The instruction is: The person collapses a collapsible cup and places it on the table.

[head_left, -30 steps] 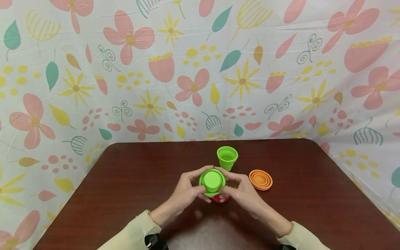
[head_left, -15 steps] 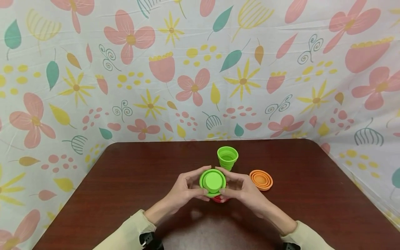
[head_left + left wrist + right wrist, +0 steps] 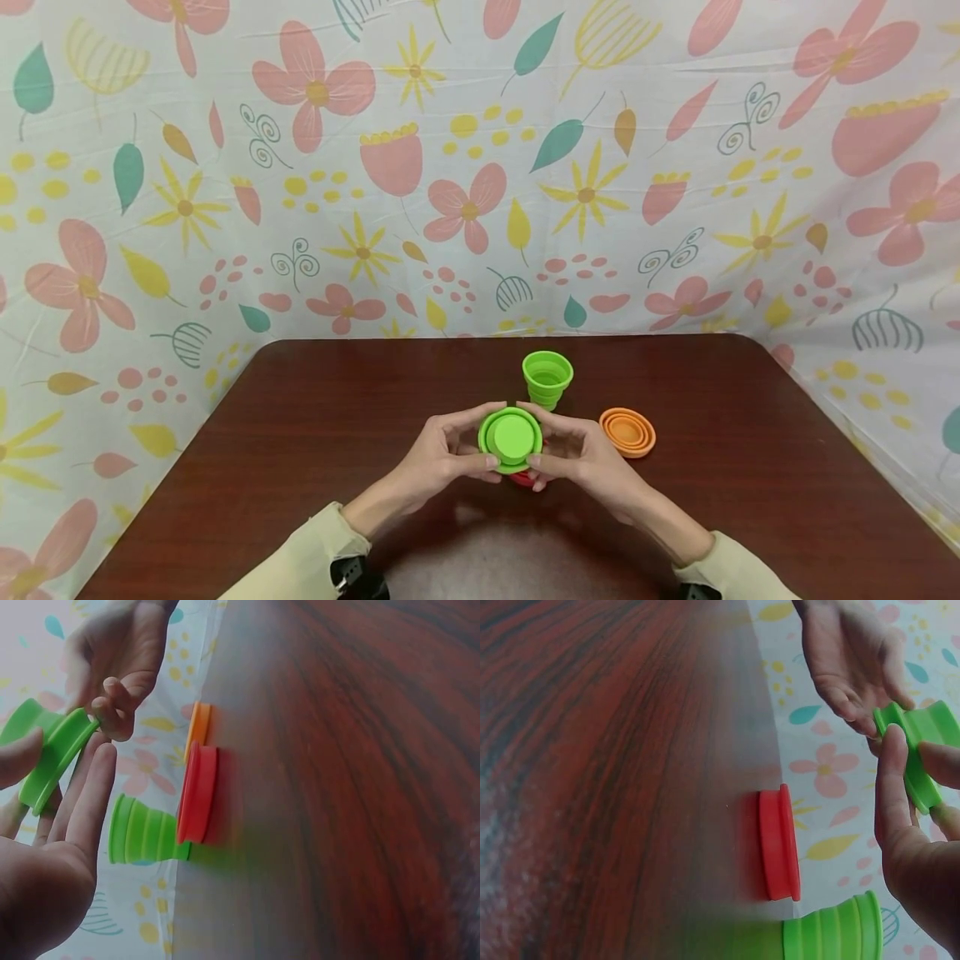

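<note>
Both hands hold a green collapsible cup (image 3: 513,439) up over the table, its round base turned toward me. My left hand (image 3: 442,454) grips its left side, thumb at the lower rim and fingers around the edge. On the opposite side my right hand (image 3: 588,454) does the same. From the left wrist, the held cup (image 3: 58,757) shows a wide rim band with a shorter part standing out from it. Below the hands lies a flattened red collapsible cup (image 3: 199,795), mostly hidden from the head view by the held cup and fingers.
An extended green collapsible cup (image 3: 547,377) stands upright behind the hands. To the right, a flattened orange collapsible cup (image 3: 627,432) lies on the dark wooden table (image 3: 337,400). Flower-patterned cloth (image 3: 465,208) hangs behind the table and along its sides.
The held cup's lower rim bulged between the thumbs a second ago; now it looks rounder. Both thumbs sit slightly lower, and the left forearm has shifted a little left.
</note>
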A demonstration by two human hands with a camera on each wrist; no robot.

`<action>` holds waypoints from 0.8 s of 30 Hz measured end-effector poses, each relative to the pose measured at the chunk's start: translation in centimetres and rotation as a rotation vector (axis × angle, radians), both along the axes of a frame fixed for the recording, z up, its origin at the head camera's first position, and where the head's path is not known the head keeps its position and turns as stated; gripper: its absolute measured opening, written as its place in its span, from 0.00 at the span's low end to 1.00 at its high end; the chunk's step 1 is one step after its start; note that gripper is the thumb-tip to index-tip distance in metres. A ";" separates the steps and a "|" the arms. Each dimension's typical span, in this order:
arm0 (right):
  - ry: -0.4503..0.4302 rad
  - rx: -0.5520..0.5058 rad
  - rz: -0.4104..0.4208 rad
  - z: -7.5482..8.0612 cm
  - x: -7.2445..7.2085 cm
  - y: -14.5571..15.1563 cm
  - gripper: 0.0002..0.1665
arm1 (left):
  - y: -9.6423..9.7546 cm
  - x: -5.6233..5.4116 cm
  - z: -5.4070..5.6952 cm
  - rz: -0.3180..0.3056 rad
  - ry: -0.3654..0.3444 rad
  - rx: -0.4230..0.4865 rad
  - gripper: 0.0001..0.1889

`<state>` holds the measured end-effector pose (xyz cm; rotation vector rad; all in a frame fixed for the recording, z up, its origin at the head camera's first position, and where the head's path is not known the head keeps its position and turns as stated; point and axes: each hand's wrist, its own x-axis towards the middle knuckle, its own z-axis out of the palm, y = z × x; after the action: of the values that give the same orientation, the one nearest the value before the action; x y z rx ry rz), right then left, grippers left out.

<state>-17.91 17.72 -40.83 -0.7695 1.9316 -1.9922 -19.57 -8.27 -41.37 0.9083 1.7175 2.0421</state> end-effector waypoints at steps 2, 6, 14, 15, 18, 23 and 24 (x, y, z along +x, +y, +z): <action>-0.004 0.003 -0.001 0.0 0.0 0.0 0.40 | -0.1 0.0 0.0 0.000 0.000 -0.008 0.35; -0.011 0.010 0.002 0.0 0.0 0.0 0.40 | -0.2 0.0 0.0 -0.005 -0.010 -0.023 0.33; -0.040 0.028 -0.006 0.2 0.1 0.1 0.42 | -0.2 0.0 0.0 0.016 -0.092 -0.013 0.28; -0.043 0.028 -0.007 0.2 0.1 0.1 0.42 | -0.2 0.0 0.1 0.019 -0.093 -0.014 0.28; -0.054 0.019 -0.004 0.3 0.1 0.1 0.40 | -0.1 -0.1 0.1 0.027 -0.096 -0.020 0.28; -0.083 0.003 0.004 0.4 0.2 0.1 0.36 | -0.1 0.0 0.3 0.035 -0.124 -0.019 0.26; -0.093 0.002 0.003 0.5 0.2 0.1 0.35 | -0.1 0.0 0.3 0.035 -0.128 -0.016 0.26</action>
<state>-17.67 17.85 -40.33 -0.6665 1.8782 -1.9876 -19.58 -8.41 -41.08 0.7305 1.6901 2.0576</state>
